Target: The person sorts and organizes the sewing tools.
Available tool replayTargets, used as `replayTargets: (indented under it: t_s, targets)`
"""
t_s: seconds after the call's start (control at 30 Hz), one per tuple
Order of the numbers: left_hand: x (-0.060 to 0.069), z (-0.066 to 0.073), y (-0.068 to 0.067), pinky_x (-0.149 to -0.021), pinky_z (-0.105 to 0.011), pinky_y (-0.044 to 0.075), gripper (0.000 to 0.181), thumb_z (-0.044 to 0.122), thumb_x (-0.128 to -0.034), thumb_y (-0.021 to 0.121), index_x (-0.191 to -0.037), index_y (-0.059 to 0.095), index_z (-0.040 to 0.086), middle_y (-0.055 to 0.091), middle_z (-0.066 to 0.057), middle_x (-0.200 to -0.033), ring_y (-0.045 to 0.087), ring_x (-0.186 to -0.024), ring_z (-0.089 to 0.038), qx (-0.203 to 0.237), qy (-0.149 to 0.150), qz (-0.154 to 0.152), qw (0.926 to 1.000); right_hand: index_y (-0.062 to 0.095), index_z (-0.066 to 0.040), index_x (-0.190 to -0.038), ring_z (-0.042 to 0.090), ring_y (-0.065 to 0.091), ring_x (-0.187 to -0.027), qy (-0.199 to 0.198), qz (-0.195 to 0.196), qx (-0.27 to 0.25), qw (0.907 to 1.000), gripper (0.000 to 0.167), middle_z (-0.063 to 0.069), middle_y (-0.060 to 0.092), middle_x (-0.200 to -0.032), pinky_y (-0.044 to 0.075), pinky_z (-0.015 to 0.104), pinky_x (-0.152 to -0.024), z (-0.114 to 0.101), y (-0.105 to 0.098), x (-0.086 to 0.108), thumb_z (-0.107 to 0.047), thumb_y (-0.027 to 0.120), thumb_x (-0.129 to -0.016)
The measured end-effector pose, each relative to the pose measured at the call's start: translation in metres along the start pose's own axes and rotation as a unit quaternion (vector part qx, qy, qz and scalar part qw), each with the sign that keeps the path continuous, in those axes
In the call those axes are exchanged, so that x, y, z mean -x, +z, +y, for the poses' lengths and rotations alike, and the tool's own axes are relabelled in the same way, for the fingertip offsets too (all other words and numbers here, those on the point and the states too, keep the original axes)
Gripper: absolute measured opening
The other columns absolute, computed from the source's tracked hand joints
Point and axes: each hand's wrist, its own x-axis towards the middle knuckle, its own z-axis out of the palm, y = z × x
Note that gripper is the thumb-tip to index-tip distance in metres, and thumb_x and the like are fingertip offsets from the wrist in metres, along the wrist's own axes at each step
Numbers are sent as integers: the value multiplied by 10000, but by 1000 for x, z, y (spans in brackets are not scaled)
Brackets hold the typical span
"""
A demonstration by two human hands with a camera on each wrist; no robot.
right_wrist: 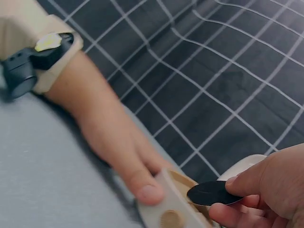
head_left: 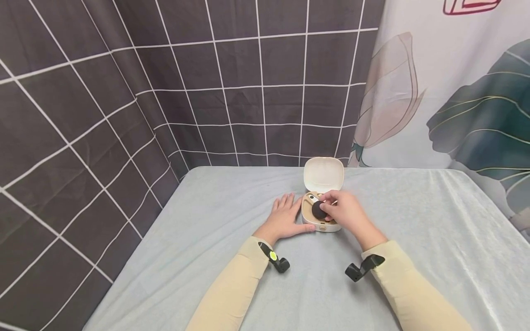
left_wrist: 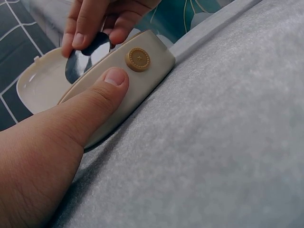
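A white case (head_left: 332,228) with rounded corners stands on the cloth, its hinged lid (head_left: 324,173) raised at the back. Its inside is tan, and a gold round button (left_wrist: 138,59) sits on the front wall. My right hand (head_left: 347,212) pinches a thin round black disc (right_wrist: 210,193) between thumb and fingers over the case. The disc's face looks glossy in the left wrist view. A white strip (head_left: 312,198) with a dark dot shows beside the disc in the case. My left hand (head_left: 285,218) lies with extended fingers at the case's left side, thumb touching its front wall.
Pale grey cloth (head_left: 232,207) covers the table, with the case near its far edge. Behind and to the left hangs a dark curtain (head_left: 240,64) with white grid lines. A white curtain (head_left: 397,92) with leaf prints hangs at the right.
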Motion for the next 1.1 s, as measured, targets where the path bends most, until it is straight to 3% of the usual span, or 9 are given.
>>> replayTargets:
  t_s: [0.13,0.27,0.67,0.87,1.1]
  targets:
    - [0,0,0,-1245,-522,56,1050,822,-837,523,-1631,215,207,153,-164,-1677,83,-1556,-310,-21,-40,-38,10000,726,13,-1038,141,640,-631,-543,341,607,9961,145,52,634,-764,550,291,-587,-3,10,2,-19,711,-897]
    - [-1,0,0,-1246,-518,54,1050,822,-837,521,-1631,213,208,149,-158,-1679,79,-1557,-306,-35,-68,-60,10000,748,-18,-973,192,604,-691,-1118,776,1350,9815,113,25,632,-730,511,379,-646,-5,17,3,-27,752,-860]
    - [0,0,-1,-1246,-517,56,1053,825,-836,518,-1633,207,210,149,-161,-1678,78,-1557,-309,-29,-71,-55,10000,737,-56,-1000,355,641,-998,-1689,1109,2459,9480,130,138,687,-996,529,518,-855,1,32,7,-120,766,-890]
    - [0,0,-1,-1244,-522,67,1051,829,-838,512,-1631,216,205,155,-163,-1677,85,-1556,-310,-58,-48,-48,10000,744,-101,-898,295,600,-925,-1707,1130,2505,9462,61,72,626,-903,528,474,-786,4,35,7,-130,790,-870]
    - [0,0,0,-1244,-521,65,1053,827,-836,518,-1629,225,198,157,-167,-1676,83,-1556,-308,-46,-52,-33,10000,745,-93,-892,300,593,-926,-1752,1133,2426,9474,55,67,620,-892,521,478,-786,5,35,7,-138,776,-884]
